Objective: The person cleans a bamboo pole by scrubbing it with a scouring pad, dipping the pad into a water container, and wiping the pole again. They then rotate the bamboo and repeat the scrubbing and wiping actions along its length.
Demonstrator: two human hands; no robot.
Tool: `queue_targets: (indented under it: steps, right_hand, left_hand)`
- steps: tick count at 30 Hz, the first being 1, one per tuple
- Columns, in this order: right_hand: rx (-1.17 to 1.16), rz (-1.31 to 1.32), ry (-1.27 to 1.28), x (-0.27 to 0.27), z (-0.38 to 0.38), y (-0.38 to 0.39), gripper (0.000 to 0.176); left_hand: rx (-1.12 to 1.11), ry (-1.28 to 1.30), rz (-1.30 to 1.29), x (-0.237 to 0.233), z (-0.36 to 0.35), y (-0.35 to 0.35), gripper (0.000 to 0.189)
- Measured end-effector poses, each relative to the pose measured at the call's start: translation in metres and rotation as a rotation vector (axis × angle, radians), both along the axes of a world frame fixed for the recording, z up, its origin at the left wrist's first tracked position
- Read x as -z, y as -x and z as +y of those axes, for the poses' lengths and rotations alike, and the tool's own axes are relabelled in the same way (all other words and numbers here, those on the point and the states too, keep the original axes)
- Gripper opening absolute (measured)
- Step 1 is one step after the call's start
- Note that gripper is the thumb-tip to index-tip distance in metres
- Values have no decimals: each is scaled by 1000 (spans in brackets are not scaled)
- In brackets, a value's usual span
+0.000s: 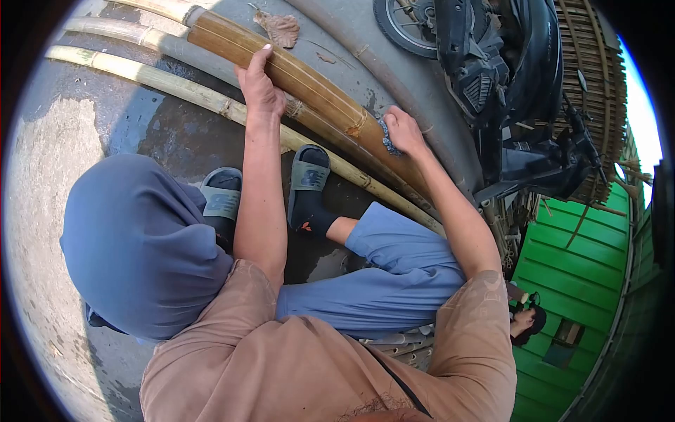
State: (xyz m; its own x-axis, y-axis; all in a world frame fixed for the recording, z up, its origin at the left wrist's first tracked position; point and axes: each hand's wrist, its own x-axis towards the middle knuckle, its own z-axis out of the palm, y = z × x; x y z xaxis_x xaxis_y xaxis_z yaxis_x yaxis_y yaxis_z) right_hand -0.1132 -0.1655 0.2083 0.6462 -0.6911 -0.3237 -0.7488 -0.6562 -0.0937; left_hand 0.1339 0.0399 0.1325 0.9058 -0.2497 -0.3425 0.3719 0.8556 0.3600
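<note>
A thick brown bamboo pole (309, 77) runs diagonally across the head view, from the upper left down to the right. My left hand (260, 88) grips its near side, with the thumb laid over the top. Farther right along the pole, my right hand (404, 132) is closed around a bluish-grey scouring pad (389, 139) pressed to the bamboo's surface. Fingers of both hands are partly hidden. A thinner, pale bamboo pole (176, 83) lies nearer to me, with another pole (151, 39) between the two.
My sandalled feet (309, 169) rest on wet ground beside the poles. Beyond them lie another bamboo pole (380, 63) and a dry leaf (280, 28). A black motorbike (506, 91) stands at upper right. Another person (526, 320) is near a green wall (562, 281).
</note>
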Motion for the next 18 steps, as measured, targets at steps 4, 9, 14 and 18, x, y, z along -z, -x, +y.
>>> queue_targets:
  steps: [4, 9, 14, 18]
  right_hand:
    - [-260, -228, 68, -31, 69, -76, 36]
    - [-225, 41, -47, -38, 18, 0, 39]
    - [-9, 120, -191, -86, -28, 129, 40]
    - [232, -468, -16, -47, -3, 195, 31]
  left_hand:
    - [55, 59, -65, 5, 4, -4, 60]
    - [30, -212, -4, -2, 15, -14, 81]
    - [146, -103, -132, 27, 19, -41, 58]
    - [183, -76, -110, 48, 5, -70, 65]
